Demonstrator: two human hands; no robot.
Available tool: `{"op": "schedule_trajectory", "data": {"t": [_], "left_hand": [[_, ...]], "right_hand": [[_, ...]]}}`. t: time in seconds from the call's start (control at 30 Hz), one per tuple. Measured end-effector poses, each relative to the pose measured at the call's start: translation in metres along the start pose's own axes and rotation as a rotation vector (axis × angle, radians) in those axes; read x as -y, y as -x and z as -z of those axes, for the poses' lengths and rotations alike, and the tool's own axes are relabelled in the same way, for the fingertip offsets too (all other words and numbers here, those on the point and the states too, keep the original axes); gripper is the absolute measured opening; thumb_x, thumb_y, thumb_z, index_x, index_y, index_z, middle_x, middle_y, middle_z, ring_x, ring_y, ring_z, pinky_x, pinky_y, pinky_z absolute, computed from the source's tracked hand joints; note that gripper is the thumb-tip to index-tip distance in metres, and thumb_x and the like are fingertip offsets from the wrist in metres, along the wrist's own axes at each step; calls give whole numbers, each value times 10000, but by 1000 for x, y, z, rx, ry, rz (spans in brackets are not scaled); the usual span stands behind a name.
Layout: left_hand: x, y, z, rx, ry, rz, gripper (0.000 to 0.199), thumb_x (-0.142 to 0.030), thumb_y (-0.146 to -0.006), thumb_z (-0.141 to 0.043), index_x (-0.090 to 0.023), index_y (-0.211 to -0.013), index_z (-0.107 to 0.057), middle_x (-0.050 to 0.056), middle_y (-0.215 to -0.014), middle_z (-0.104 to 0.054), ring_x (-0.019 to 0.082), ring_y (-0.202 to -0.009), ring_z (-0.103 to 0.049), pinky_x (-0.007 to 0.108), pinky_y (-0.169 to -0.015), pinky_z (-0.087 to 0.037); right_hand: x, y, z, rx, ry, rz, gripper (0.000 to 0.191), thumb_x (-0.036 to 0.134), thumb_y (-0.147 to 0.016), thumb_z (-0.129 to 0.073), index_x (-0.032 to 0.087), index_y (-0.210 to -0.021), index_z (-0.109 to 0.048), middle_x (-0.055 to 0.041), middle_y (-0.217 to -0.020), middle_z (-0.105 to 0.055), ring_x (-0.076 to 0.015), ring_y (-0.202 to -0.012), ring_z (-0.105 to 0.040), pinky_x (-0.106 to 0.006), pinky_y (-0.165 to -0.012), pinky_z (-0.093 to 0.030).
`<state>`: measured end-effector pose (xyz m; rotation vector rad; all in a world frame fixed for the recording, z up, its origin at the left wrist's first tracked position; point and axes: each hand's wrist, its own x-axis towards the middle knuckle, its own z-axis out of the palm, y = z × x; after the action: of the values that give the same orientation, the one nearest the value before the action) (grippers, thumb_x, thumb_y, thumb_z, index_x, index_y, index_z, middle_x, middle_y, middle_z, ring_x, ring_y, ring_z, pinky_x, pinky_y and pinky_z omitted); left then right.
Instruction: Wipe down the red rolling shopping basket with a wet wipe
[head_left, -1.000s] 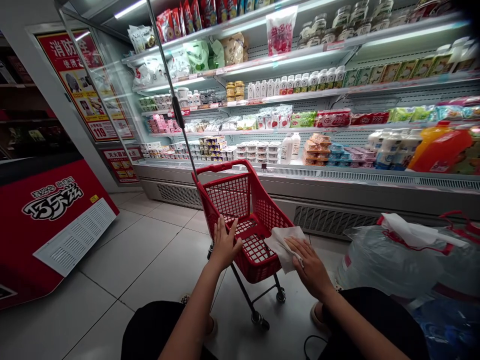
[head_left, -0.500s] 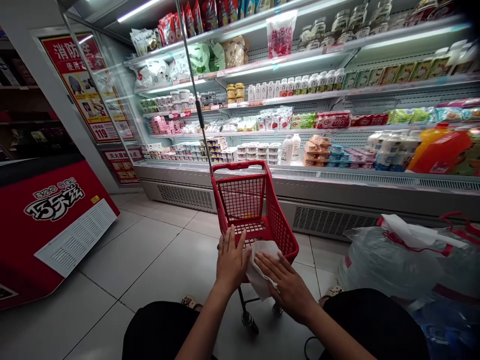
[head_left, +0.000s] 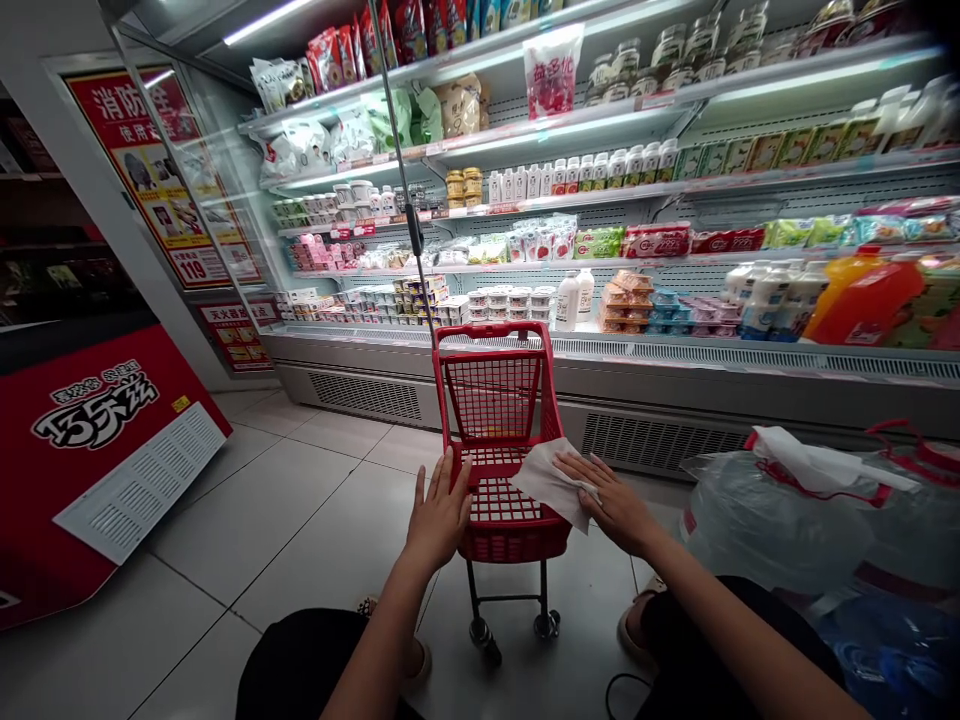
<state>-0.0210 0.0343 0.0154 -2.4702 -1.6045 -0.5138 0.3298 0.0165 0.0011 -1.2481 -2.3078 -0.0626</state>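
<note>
A small red shopping cart (head_left: 514, 545) with a lattice basket stands upright on the floor in front of me. My left hand (head_left: 437, 518) is open, its fingers spread along the basket's left side near the front rim. Over the right side of the basket lies a white wipe (head_left: 541, 478), thin and creased. My right hand (head_left: 616, 508) presses this wipe against the cart's right rim with its fingers stretched over it. Part of the wipe is covered by those fingers, and my right thumb is mostly hidden.
A lit refrigerated display (head_left: 750, 365) with stocked shelves runs behind the cart. At the left stands a red freezer (head_left: 180, 370). Large plastic water jugs (head_left: 780, 520) sit close on my right. A thin dark pole (head_left: 412, 225) rises behind the cart. Floor tiles (head_left: 300, 520) extend to the left.
My right hand has moved right with the wipe, from the front corner to the cart's right side. My left hand has shifted slightly left and down. The cart has turned to face me more squarely.
</note>
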Motion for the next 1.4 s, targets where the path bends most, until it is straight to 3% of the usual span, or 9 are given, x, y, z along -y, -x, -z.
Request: {"op": "schedule_trajectory", "data": {"t": [0.23,0.37,0.47,0.63,0.83,0.97,1.07,1.3,1.4], "left_hand": [[11,-8,-2,-23,-20,108,635,-427,-1096,-280,-254,-1691,-142,77,-1746,-192,249,-1603,-229,571,-1313,-43],[-17,-3,-13,-81,-4,125,675,-489,-1077,-332,-178,-1671,-250,126,-1723,-249,280,-1600,-238,575,-1315,-96],[-41,7,-18,-101,21,66,633,-440,-1076,-347,-227,-1668,-270,78,-1717,-279,250,-1599,-244,559,-1321,-93],[-46,21,-12,-113,16,20,641,-302,-1050,-372,-279,-1676,-232,35,-1725,-250,238,-1597,-250,573,-1320,-25],[-40,21,-8,-109,-3,0,755,-178,-979,-393,-241,-1691,-148,23,-1728,-245,205,-1594,-256,514,-1335,-20],[-39,20,-8,-118,-5,-10,728,-248,-1014,-398,-246,-1693,-136,24,-1729,-246,215,-1594,-256,509,-1336,-40],[-33,20,-4,-112,-13,-3,745,-234,-990,-427,-247,-1689,-168,22,-1729,-246,216,-1601,-235,512,-1333,-8],[-11,18,12,-70,-18,-40,762,-172,-953,-420,-233,-1682,-204,21,-1741,-198,206,-1609,-202,497,-1328,-1],[-9,23,14,-75,-39,-63,766,-144,-950,-402,-247,-1682,-198,12,-1743,-191,193,-1611,-192,494,-1323,25]], "right_hand": [[45,16,-20,-12,-38,-24,604,293,-1106,-271,344,-1686,-112,25,-1728,-239,-202,-1598,-201,-514,-1310,-236],[82,29,-27,22,-23,25,647,286,-1094,-318,319,-1691,-69,19,-1732,-206,-213,-1600,-189,-484,-1308,-252],[93,28,-24,55,-16,113,674,241,-1076,-339,319,-1689,-69,25,-1723,-225,-201,-1590,-226,-474,-1312,-236],[68,2,-12,89,-17,228,685,207,-1057,-363,373,-1676,-120,58,-1691,-315,-179,-1562,-306,-491,-1322,-194],[12,-64,-16,88,11,93,575,292,-1100,-288,362,-1665,-204,42,-1685,-346,-162,-1566,-295,-527,-1317,-186],[0,-79,-20,74,7,23,560,304,-1093,-274,323,-1653,-276,9,-1687,-353,-166,-1562,-309,-537,-1310,-201],[16,-62,-25,39,-37,74,534,290,-1084,-306,305,-1612,-385,-3,-1670,-397,-178,-1571,-290,-531,-1309,-211],[88,-14,-40,-32,-126,226,465,225,-1017,-432,238,-1466,-553,-47,-1539,-570,-212,-1534,-373,-496,-1317,-236],[94,-12,-36,-1,-123,263,475,197,-1000,-434,239,-1458,-552,-43,-1511,-595,-208,-1521,-394,-502,-1329,-189]]}}
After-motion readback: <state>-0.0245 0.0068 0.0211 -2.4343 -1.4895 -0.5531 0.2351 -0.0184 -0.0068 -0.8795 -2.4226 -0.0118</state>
